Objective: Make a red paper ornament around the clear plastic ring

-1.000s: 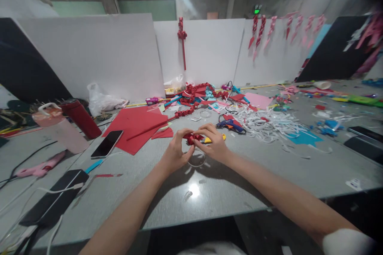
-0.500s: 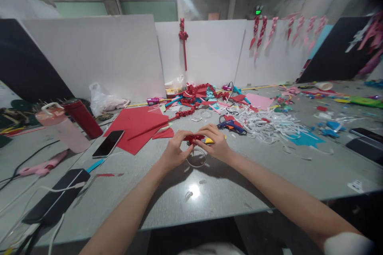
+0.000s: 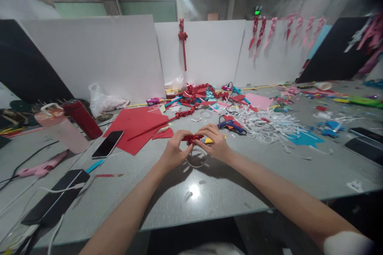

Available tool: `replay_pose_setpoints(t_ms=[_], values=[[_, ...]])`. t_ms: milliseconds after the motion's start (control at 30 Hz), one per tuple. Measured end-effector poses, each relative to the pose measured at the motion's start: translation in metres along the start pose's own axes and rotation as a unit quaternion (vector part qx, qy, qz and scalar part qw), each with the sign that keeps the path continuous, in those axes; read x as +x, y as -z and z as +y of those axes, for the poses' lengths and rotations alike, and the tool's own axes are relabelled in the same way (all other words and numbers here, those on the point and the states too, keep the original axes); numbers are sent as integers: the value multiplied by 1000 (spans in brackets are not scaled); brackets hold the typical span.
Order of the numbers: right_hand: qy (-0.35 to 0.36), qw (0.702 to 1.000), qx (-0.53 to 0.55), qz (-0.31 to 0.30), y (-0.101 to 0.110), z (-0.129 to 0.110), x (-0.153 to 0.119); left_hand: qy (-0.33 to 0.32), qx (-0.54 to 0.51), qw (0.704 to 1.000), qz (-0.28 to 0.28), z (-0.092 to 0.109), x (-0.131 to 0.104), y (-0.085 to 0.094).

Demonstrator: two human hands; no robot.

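Observation:
A small red folded paper piece [image 3: 193,138] is pinched between my two hands, just above the table's middle. My left hand [image 3: 176,147] has thumb and fingers closed on its left side. On its right side, my right hand [image 3: 216,142] grips it with bent fingers. The fingertips cover part of the piece, so its full shape is hidden. Directly below it lies a round tape roll or clear ring [image 3: 196,158]; I cannot tell which. A yellow object [image 3: 208,140] shows behind my right fingers, partly covered.
Beyond my hands lie red paper sheets [image 3: 134,127], a blue glue gun [image 3: 232,126] and a heap of white strips [image 3: 266,123]. At left are a phone [image 3: 108,144], a black power bank [image 3: 56,197], a pink glue gun [image 3: 44,166] and bottles [image 3: 82,118]. White boards [image 3: 203,48] stand behind.
Both hands stay in place around the red paper piece. It looks slightly turned between the fingers; the rest of the table is unchanged.

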State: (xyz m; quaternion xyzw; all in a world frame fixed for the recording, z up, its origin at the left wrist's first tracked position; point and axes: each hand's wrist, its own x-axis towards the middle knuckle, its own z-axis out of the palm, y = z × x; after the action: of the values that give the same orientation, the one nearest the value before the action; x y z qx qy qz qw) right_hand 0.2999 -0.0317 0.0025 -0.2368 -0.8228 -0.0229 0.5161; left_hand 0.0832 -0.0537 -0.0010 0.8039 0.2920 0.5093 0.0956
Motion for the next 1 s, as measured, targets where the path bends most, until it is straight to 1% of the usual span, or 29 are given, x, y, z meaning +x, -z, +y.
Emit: replay_pose_setpoints(t_ms=[200, 500, 700, 867, 1000], values=[[3, 1000, -13, 25, -2, 0, -2, -11, -7, 1000, 3, 2, 0, 1], [9, 999, -34, 35, -3, -4, -3, -16, -1, 1000, 16, 2, 0, 1], [-4, 999, -31, 30, -3, -6, -3, -15, 2, 1000, 16, 1, 0, 0], [-2, 999, -32, 32, -2, -9, -1, -11, -10, 1000, 11, 1, 0, 0], [-4, 999, -32, 20, -1, -9, -1, -8, -11, 1000, 13, 1, -1, 0]])
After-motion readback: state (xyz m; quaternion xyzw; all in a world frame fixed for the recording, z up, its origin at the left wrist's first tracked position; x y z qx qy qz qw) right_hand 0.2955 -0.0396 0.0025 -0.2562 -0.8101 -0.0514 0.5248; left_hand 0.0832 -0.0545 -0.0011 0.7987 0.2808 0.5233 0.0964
